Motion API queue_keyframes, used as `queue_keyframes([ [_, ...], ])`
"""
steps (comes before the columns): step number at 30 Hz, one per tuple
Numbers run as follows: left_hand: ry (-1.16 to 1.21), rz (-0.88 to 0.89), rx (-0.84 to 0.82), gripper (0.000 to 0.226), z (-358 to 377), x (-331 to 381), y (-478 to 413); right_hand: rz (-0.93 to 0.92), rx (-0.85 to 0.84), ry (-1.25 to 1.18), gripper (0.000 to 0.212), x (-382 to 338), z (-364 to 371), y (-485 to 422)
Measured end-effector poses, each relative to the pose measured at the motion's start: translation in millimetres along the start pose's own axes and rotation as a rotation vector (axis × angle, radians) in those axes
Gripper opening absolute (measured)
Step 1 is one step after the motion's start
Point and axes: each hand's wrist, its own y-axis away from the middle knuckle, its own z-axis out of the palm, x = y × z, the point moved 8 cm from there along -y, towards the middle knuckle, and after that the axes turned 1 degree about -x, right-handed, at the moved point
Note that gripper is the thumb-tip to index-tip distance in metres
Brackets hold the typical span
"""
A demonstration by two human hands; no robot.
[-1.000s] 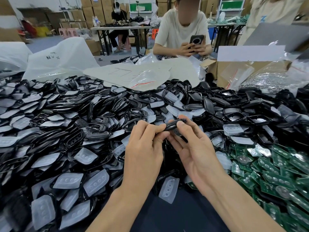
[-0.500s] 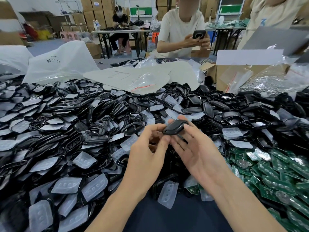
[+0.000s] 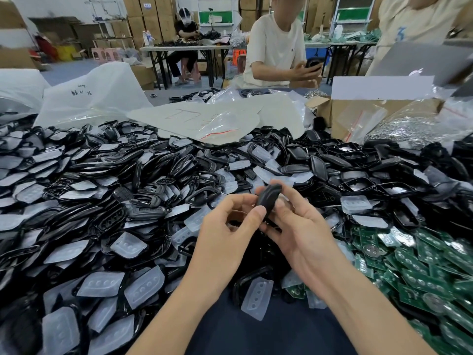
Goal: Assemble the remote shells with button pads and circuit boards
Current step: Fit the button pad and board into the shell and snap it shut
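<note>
Shell (image 3: 268, 199) has tipped from level to near-upright.

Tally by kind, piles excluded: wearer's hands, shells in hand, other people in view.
Wearer's hands: 2, left hand and right hand
Held black remote shell: 1
Other people: 3, person in black, person in white shirt, person in cream shirt
Total: 6
</note>
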Motion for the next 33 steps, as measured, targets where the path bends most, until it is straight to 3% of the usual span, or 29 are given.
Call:
queue_keyframes([
  [8,-0.156,0.15,0.093,0.018,-6.2,8.4,1.9,0.031,-0.038,0.018,0.038,5.3,4.7,3.4],
  [14,-0.339,0.312,0.147,0.019,-10.1,21.9,4.9,0.081,-0.089,-0.176,0.029,6.1,10.3,4.0],
  [27,-0.432,0.347,0.119,0.029,-5.1,20.0,7.6,0.046,-0.066,-0.119,0.036,7.6,16.1,6.8],
  [33,-0.555,0.362,0.045,0.048,6.3,18.8,9.9,0.02,-0.006,-0.033,0.033,9.4,14.7,7.4],
])
